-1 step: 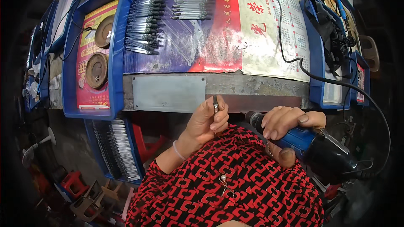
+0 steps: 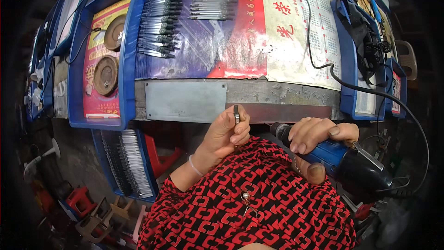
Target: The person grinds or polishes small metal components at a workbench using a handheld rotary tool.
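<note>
My left hand (image 2: 224, 134) is closed in a pinch in front of the bench edge. Between its thumb and fingers stands a small dark pen part (image 2: 237, 114) with a pale band; its lower end is hidden by the fingers. To the right, my right hand (image 2: 319, 141) wraps around a corded electric hand tool (image 2: 327, 156) with a blue body and black ends. The tool's dark nose points left toward my left hand, with a gap between them. Rows of pens (image 2: 158, 23) with clear barrels and dark grips lie on the bench, beyond my hands.
Left on the bench, a blue tray (image 2: 76, 97) holds two round brown dishes (image 2: 106, 76). Below it, another blue tray (image 2: 150, 176) is packed with pens. A black cord (image 2: 365, 91) crosses the calendar sheet (image 2: 303, 32) to the tool. At right, a blue bin (image 2: 348, 78) holds black straps.
</note>
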Tool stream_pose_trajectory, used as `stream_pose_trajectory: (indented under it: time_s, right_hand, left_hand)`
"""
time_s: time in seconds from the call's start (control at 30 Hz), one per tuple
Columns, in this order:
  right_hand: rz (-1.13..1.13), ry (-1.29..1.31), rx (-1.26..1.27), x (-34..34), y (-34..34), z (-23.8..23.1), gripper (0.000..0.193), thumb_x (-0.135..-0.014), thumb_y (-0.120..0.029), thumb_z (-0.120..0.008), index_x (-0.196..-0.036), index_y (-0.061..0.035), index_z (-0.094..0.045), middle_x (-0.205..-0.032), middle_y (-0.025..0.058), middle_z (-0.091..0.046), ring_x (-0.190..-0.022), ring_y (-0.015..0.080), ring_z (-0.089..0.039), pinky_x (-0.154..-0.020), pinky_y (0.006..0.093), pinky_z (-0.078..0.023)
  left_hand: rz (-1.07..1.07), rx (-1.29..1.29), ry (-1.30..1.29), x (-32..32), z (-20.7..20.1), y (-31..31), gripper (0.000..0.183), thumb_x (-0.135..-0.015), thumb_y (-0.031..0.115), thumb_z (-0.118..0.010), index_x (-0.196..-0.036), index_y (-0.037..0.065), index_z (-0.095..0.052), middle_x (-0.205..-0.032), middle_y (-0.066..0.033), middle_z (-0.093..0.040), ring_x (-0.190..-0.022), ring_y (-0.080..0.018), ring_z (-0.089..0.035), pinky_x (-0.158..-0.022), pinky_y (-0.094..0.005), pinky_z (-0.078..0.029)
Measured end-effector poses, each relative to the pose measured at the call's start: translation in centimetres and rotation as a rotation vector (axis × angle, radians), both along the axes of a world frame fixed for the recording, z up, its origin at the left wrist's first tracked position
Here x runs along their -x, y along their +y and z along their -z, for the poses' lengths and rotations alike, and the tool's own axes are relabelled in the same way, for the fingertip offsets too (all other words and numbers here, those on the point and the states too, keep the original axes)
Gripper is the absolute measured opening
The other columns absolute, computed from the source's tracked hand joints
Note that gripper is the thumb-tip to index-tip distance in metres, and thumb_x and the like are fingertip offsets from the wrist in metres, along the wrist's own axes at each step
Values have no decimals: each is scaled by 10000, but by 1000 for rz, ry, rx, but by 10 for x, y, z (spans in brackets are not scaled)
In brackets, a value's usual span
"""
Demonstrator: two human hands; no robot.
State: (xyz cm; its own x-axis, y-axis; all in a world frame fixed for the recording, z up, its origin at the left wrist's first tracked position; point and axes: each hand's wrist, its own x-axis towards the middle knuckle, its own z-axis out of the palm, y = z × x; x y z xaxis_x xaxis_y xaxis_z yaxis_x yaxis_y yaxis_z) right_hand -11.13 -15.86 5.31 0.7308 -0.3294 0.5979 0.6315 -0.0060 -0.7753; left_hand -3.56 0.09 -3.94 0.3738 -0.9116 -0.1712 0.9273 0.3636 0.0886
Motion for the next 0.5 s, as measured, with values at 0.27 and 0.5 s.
stream_pose_trajectory:
  time_s: [0.27,0.5]
  right_hand:
    - [4,166,-92,10,9,16,543,-759,-296,-707,-1094,-82,-338,-707,53,-509,-583,163,-521,-586,298,-441]
    - [-180,220,-100,13,3,34,513,-762,-48,-671,-1149,-31,-335,-837,109,-550,-751,206,-564,-724,372,-469]
  left_hand:
    - [-71,-809,-782,30,6,30,98,-858,52,-572,-826,18,-486,-632,7,-526,-541,-28,-472,-487,-186,-390]
    - [-143,-781,-739,47,20,30,87,-889,55,-522,-944,7,-475,-716,-10,-533,-576,-39,-478,-503,-185,-389]
